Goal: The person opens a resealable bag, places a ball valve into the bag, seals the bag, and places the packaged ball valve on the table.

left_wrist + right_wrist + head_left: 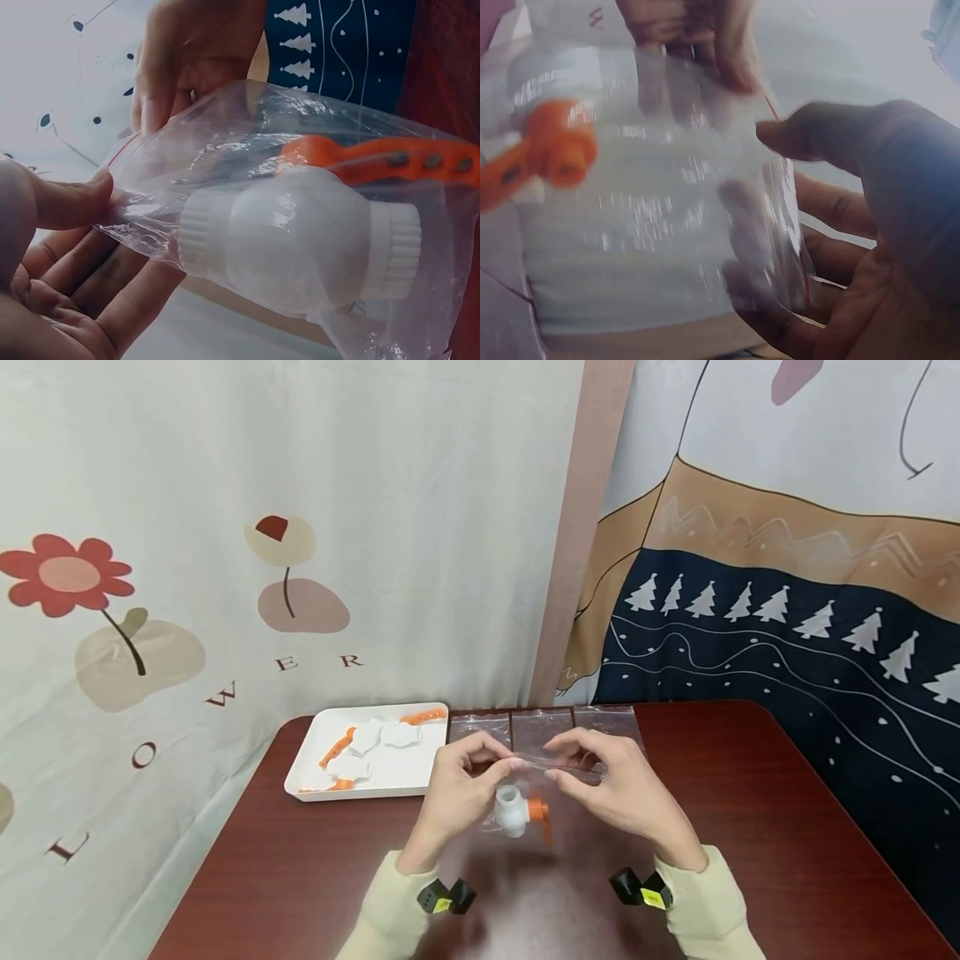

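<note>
At the lower centre of the head view, the left hand pinches one end of the clear bag by its red-lined edge and the right hand holds the other end, thumb in front and fingers behind, seemingly to keep that edge stretched. The white valve with an orange handle sits low inside the bag, just below the hands, probably so the upper plastic stays free. Beyond, left of centre, the white tray keeps similar valves together, beside flat clear bags spread along the table's far edge, likely within easy reach.
</note>
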`<state>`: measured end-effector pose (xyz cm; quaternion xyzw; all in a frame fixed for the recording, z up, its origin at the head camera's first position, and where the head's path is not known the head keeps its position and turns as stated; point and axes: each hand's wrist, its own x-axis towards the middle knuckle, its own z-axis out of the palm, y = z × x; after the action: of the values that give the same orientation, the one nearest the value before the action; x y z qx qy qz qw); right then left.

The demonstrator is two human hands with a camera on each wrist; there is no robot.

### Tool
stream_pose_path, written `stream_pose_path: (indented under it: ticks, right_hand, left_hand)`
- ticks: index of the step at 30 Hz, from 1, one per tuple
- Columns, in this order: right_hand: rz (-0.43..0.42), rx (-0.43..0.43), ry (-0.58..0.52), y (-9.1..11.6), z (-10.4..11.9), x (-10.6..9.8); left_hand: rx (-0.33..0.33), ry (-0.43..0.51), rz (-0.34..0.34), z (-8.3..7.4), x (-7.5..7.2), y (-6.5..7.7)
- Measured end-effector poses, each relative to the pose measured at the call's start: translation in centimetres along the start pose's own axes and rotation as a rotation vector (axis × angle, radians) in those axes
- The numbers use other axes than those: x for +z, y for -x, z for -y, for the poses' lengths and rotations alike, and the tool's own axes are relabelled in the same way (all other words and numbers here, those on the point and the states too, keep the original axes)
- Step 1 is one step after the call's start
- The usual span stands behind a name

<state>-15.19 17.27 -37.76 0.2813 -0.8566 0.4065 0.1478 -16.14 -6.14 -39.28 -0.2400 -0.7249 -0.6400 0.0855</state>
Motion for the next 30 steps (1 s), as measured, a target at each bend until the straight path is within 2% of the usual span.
stream_pose_path:
  ticks: [4, 9, 15, 21, 26, 30]
  right_hand:
    - [-0.026, -0.052, -0.003, -0.1, 0.3, 0.8]
    - [-0.037, -0.078, -0.028, -0.1, 0.5, 1.4]
    - [-0.043, -0.095, -0.046, -0.2, 0.6, 1.5]
    - [-0.060, -0.134, -0.029, -0.1, 0.6, 1.6]
    - [-0.054, -0.105, -0.037, 0.0, 0.6, 1.5]
    - [-0.021, -0.066, -0.050, 0.0, 0.8, 1.4]
  left_hand:
    - [-0.037, 0.014, 0.024, -0.3, 0.4, 0.2]
    - [-0.079, 0.025, 0.041, -0.4, 0.6, 0.3]
    - [-0.091, -0.007, 0.055, -0.3, 0.8, 0.4]
    - [-0.079, 0.007, 0.124, -0.2, 0.8, 0.3]
    - [-0.047, -0.045, 0.082, 0.0, 1.0, 0.3]
    - [-0.019, -0.048, 0.043, 0.0, 1.2, 0.3]
